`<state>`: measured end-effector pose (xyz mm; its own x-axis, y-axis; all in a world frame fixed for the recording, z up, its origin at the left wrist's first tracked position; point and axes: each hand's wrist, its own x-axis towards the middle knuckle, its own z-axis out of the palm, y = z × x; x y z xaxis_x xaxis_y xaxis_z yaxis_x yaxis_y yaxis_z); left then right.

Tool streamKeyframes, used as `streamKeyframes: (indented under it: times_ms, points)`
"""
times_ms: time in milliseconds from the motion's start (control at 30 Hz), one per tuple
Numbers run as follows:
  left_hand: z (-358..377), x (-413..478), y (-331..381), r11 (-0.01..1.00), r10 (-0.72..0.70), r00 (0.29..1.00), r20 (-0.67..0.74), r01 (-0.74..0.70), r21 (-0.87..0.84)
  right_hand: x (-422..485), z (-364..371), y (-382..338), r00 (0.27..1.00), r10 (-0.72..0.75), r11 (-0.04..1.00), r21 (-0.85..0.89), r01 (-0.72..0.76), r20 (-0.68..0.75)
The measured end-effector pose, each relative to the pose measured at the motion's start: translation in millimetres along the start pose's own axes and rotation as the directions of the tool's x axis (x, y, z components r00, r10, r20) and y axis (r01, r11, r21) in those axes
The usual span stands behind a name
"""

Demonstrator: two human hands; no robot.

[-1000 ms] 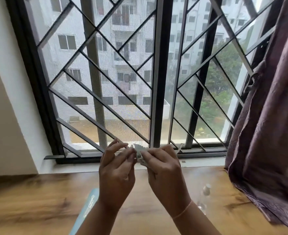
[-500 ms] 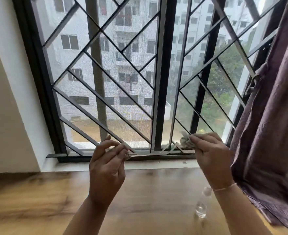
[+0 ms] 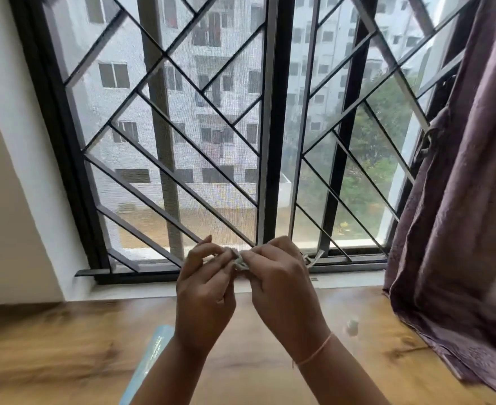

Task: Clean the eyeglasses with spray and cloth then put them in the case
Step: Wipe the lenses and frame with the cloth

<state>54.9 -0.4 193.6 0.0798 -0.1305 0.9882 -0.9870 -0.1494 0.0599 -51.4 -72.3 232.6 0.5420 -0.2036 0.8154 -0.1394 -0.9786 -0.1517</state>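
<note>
Your left hand and right hand meet at lower centre of the frame, before a barred window. Both have curled fingers and pinch a small crumpled grey cloth between them (whether it wraps eyeglasses cannot be told). On the wooden surface below, a blurred clear bottle stands at lower right.

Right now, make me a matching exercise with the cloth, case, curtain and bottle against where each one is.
Things: 1 cloth; 2 case; 3 curtain; 4 bottle.
Places: A hanging far right; B pinched between left hand and right hand; C on table, right of right wrist; D on table, by left forearm.
Pairs: 1-B; 2-D; 3-A; 4-C.
</note>
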Motion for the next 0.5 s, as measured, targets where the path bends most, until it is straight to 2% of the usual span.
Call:
streamKeyframes:
  times_ms: [100,300,500]
  points:
    - [-2.1,-0.3,-3.6,1.000,-0.003,1.000,-0.010,0.004,0.011,-2.3,-2.4,3.5,0.999,-0.048,0.998,-0.044,0.047,-0.015]
    - [-12.8,-2.4,-7.4,1.000,-0.026,1.000,0.008,0.026,-0.009,-15.5,-9.8,36.1,0.988,-0.103,0.995,0.004,0.104,-0.114]
    - [-19.5,-0.9,-16.1,0.997,-0.071,0.997,-0.001,0.071,0.004,-16.7,-22.3,84.2,0.991,-0.070,0.998,-0.004,0.070,-0.113]
